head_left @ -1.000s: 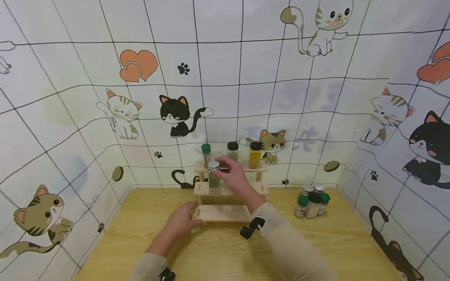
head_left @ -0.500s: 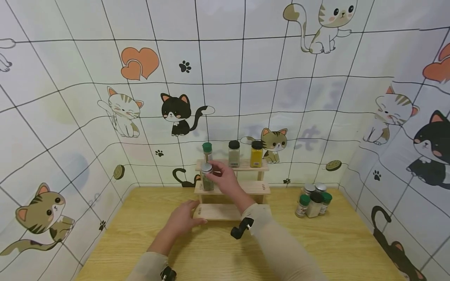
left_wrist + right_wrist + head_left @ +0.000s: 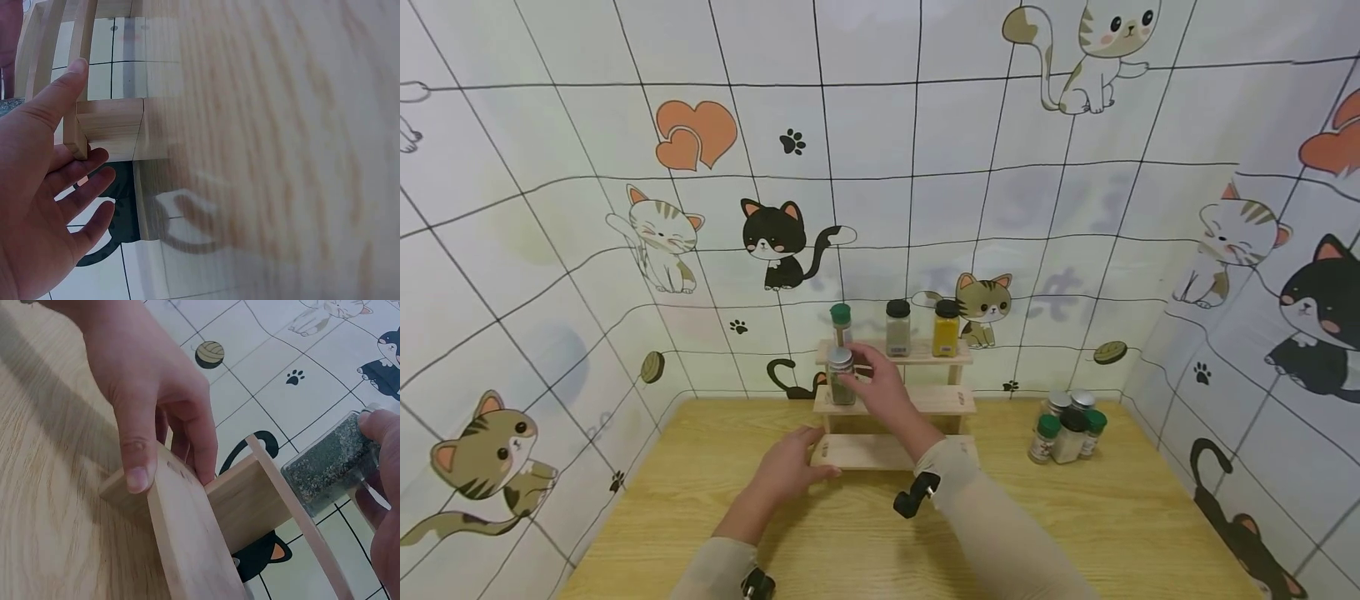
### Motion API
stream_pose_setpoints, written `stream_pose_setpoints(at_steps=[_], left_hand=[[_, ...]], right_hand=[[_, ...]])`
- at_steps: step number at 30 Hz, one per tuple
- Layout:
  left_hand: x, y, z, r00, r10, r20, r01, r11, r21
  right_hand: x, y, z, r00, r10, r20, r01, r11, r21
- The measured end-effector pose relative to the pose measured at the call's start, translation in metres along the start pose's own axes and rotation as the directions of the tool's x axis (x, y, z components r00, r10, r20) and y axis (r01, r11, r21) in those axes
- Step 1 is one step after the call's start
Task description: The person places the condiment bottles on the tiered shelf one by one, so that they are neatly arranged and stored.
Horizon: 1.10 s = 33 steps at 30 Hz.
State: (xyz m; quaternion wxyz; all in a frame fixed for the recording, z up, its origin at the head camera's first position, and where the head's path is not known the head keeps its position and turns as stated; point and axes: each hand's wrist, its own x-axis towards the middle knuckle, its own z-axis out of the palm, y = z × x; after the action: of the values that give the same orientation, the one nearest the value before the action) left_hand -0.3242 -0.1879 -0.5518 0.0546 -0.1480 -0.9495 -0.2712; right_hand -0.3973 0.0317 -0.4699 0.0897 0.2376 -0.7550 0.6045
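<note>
The right hand's (image 3: 882, 386) grip holds a jar (image 3: 841, 387) near the middle shelf's (image 3: 936, 400) left edge; the left hand's (image 3: 786, 468) pinches the bottom shelf's (image 3: 865, 452) left edge.

Table (image 3: 647, 533) beneath left hand (image 3: 786, 467) and right hand (image 3: 883, 383): yellowish wood grain, soft shadows. Back wall (image 3: 1045, 200) beyond both: white, dark grid, lines wavy lower down. Up and left of right hand: black-and-white cat (image 3: 777, 242); higher still, orange heart (image 3: 713, 125), paw print (image 3: 791, 145) near it. Left wall (image 3: 475, 283), well left of left hand: brown cat (image 3: 493, 450). Right wall (image 3: 1300, 450), well right of right hand: striped cat (image 3: 1247, 225). Light pale, diffuse.
</note>
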Motion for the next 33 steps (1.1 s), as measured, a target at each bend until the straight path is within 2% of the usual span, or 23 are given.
stream_pose_setpoints(at_steps=[3,7,12,19,21,27,33], left_hand=[[0.000,-0.001,0.000,1.000,-0.012,0.006,0.012,1.000,0.009],[0.001,-0.001,0.002,1.000,-0.021,0.012,0.021,1.000,0.008],[0.002,-0.002,0.004,1.000,-0.015,0.013,0.015,1.000,0.007],[0.002,-0.003,0.004,1.000,-0.016,0.014,0.016,1.000,0.015],[0.001,-0.003,0.004,1.000,-0.015,0.016,0.015,1.000,0.016],[0.001,-0.001,0.002,1.000,-0.015,0.019,0.015,1.000,0.010],[0.000,-0.001,0.001,1.000,-0.022,0.018,0.022,1.000,0.002]], right_hand=[[-0.009,0.001,-0.008,1.000,0.003,-0.006,-0.004,1.000,-0.030],[-0.030,0.006,-0.034,0.999,-0.011,-0.053,0.006,0.996,-0.093],[-0.063,0.010,-0.083,0.993,-0.050,-0.108,0.031,0.984,-0.174],[-0.102,0.015,-0.155,0.991,-0.010,-0.134,-0.032,0.950,-0.312],[-0.111,0.016,-0.172,0.990,0.006,-0.142,-0.057,0.931,-0.360],[-0.135,0.017,-0.216,0.988,0.011,-0.153,-0.093,0.838,-0.537],[-0.151,0.019,-0.243,0.983,0.093,-0.160,-0.172,0.787,-0.592]])
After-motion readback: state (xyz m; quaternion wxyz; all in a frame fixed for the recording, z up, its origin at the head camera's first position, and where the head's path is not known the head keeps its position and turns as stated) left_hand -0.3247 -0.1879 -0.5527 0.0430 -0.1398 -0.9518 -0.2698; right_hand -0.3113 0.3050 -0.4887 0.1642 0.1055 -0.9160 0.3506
